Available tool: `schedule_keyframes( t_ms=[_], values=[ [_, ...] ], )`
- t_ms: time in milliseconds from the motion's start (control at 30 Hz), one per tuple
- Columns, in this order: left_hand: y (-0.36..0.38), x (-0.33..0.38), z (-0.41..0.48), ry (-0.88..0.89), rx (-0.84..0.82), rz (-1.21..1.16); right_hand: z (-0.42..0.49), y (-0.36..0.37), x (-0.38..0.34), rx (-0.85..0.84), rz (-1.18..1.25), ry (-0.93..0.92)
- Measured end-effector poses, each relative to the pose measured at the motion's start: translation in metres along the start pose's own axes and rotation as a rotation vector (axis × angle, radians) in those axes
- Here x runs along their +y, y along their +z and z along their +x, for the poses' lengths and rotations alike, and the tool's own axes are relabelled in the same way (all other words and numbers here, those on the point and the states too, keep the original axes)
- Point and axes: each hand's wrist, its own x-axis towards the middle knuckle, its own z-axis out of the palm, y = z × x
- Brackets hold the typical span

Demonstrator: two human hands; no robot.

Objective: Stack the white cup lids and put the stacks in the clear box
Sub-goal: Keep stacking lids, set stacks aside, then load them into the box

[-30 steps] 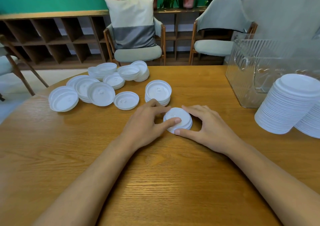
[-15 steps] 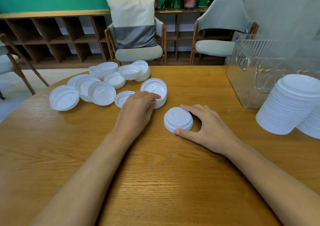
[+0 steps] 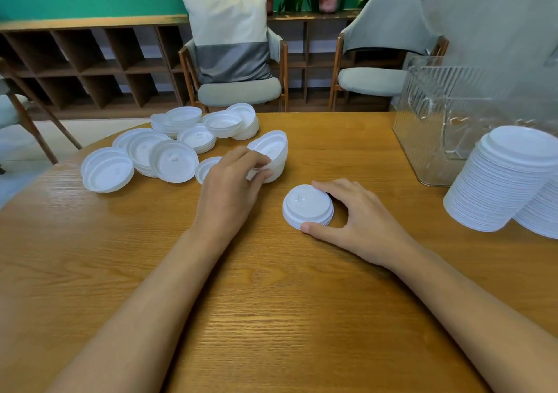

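A small stack of white lids [image 3: 308,207] lies dome-up on the wooden table [image 3: 271,317] at centre. My right hand [image 3: 356,217] curls round its right side, thumb at the near rim and fingers at the far rim. My left hand [image 3: 232,181] grips a second short stack of lids [image 3: 271,154] and tilts it up on its edge, hollow side facing left. Loose white lids [image 3: 172,160], most of them hollow side up, lie scattered at the far left. The clear box [image 3: 437,121] stands at the far right.
Two tall stacks of lids [image 3: 501,181] lean at the right edge in front of the clear box. Two chairs [image 3: 238,60] and a low wooden shelf stand beyond the table's far edge. Another chair pokes in at the left.
My left hand left the centre stack, reached back left to another short stack and tipped it up on its edge. My right hand stayed on the centre stack.
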Motion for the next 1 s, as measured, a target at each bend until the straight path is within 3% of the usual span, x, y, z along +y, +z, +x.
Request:
schedule_keyframes(
  t_ms=[100,333,500,800,1000],
  values=[
    [-0.005,0.019,-0.001,-0.045,0.03,-0.188,0.0,0.001,0.001,0.017,-0.004,0.002],
    [-0.011,0.041,-0.001,-0.492,-0.154,-0.642,0.002,0.002,0.006,0.025,0.106,0.021],
    [-0.005,0.03,-0.004,-0.533,-0.306,-0.514,0.001,0.002,0.008,0.013,0.12,0.002],
    [0.015,0.028,-0.017,-0.267,-0.324,-0.262,0.0,0.003,0.007,0.025,0.074,-0.104],
    [0.012,0.038,-0.018,-0.309,-0.367,-0.186,0.0,0.004,0.009,0.03,0.075,-0.096]
  ],
)
